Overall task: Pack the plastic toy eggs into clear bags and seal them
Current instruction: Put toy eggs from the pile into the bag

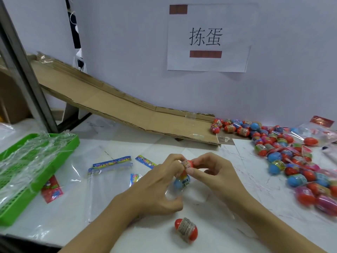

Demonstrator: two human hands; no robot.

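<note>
Two eggs are already in play at the table's middle: a red egg is pinched at the mouth of a clear bag, and a blue egg is seen lower inside it. The bag is gripped around its neck by the left hand, while the red egg is held between the thumb and fingers of the right hand; the two hands are close together, almost touching. The step is judged to be loading. It is best done with the mouth kept wide and the egg fed narrow end first (thin film snags easily). A third egg lies loose near the table edge. Spare bags lie to the left, beside a green basket. A pile of eggs sits well to the right, below a cardboard chute.
</note>
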